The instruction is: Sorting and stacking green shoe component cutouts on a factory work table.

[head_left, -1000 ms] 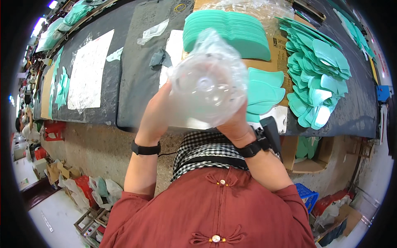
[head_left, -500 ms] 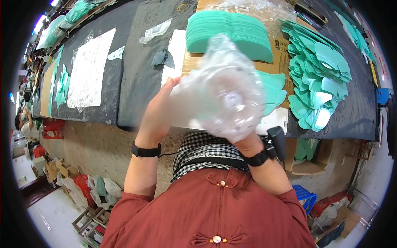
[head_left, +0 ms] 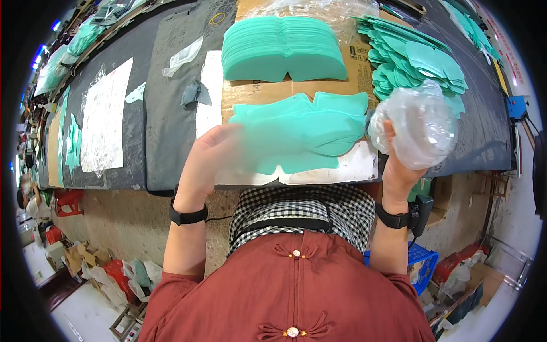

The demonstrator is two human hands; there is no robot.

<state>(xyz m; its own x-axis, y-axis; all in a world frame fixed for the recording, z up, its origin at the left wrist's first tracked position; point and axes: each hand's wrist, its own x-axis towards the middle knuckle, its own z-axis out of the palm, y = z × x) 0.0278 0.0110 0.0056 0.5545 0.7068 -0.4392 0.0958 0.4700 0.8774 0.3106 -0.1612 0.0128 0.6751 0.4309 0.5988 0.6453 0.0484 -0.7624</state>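
Clear plastic film wraps the round, pale bundle (head_left: pixel 426 128) that my right hand (head_left: pixel 401 171) grips, raised over the table's right side. What lies inside the plastic cannot be made out. My left hand (head_left: pixel 208 159) is at the near left edge of several loose, overlapping teal cut sheets (head_left: pixel 319 122). Its fingers are smeared by motion over a blurred teal patch, so I cannot tell whether it holds a sheet. Beyond these sheets stands a neat stack of curved teal pieces (head_left: pixel 282 62) with a notch in the near edge.
A fanned heap of teal pieces (head_left: pixel 419 57) lies at the far right, partly behind the bundle. Under the work are brown cardboard (head_left: pixel 245 94) and a white board (head_left: pixel 364 162). Grey scrap cloth (head_left: pixel 195 94) and a plastic scrap (head_left: pixel 183 57) lie to the left.
My right hand has carried the plastic-wrapped bundle from in front of me to the right, uncovering the loose teal sheets. My left hand stays at their left side, still blurred near the fingertips.
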